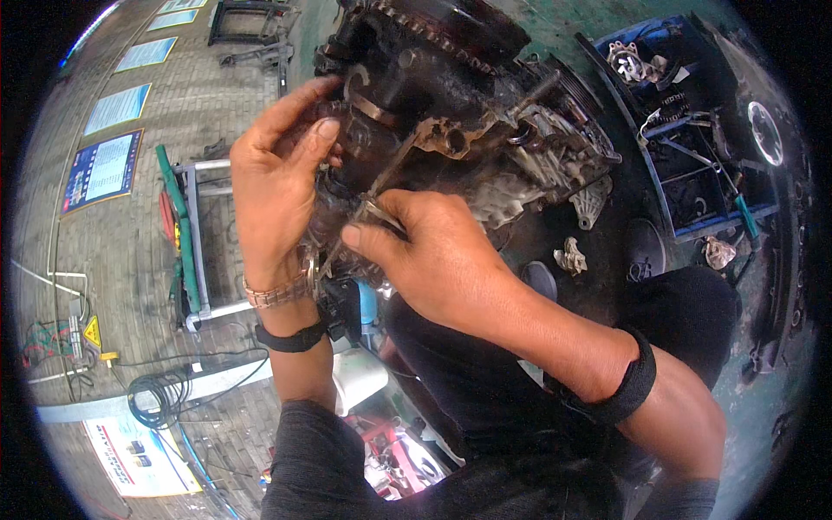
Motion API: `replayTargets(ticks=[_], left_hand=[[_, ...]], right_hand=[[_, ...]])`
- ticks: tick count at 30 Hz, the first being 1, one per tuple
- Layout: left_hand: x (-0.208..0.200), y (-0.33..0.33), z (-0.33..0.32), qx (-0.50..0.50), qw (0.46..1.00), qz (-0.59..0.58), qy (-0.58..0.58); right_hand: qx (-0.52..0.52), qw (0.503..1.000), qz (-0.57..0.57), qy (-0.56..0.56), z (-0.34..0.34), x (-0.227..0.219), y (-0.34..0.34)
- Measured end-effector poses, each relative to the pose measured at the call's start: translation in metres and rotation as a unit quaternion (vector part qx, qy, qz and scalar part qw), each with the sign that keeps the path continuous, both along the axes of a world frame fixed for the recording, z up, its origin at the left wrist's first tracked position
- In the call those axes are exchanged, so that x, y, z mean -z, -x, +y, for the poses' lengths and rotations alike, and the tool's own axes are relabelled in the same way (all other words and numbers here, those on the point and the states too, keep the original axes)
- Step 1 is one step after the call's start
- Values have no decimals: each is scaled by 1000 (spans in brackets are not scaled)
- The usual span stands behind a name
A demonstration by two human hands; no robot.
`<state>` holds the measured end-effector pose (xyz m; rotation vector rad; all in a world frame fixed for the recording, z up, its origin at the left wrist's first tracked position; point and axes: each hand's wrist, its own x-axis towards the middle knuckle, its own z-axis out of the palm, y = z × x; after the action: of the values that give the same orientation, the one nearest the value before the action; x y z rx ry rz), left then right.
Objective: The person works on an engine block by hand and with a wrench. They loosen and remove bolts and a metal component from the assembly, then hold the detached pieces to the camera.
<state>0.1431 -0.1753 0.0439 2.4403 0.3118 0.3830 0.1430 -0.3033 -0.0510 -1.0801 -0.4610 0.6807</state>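
Observation:
A dark, greasy engine (433, 95) fills the upper middle. My left hand (276, 178) reaches to its left side, fingers curled and thumb bent toward them; what lies inside the grip is hidden against dark parts. Just below the engine's worn metal bracket (451, 137), my right hand (442, 256) is closed, thumb against bent fingers, pinching a slim metal piece (381, 213). Its exact kind is not clear. This piece sits close to a thin, straight metal edge running down the engine's side. A metal-banded watch is on my left wrist.
On the right stands a blue-edged tray (685, 230) holding metal parts and tools. Crumpled paper (570, 256) lies on the floor near my shoes. A metal frame (198, 251) with green padding stands left, beside a coiled black cable (160, 399). A white container (360, 381) is below my left wrist.

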Motion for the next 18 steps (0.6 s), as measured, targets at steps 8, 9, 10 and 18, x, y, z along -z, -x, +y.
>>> replayTargets(ticks=[8, 9, 10, 18], left_hand=[[-3, -2, 2, -27, 999, 32, -8], [-3, -2, 2, -38, 999, 33, -10], [-3, -3, 1, -49, 998, 34, -12], [0, -1, 3, -6, 1000, 4, 9]], right_hand=[[-5, 1000, -2, 5, 0, 0, 1], [-4, 1000, -2, 7, 0, 0, 1], [-3, 1000, -2, 8, 0, 0, 1], [-3, 1000, -21, 7, 1, 1, 2]])
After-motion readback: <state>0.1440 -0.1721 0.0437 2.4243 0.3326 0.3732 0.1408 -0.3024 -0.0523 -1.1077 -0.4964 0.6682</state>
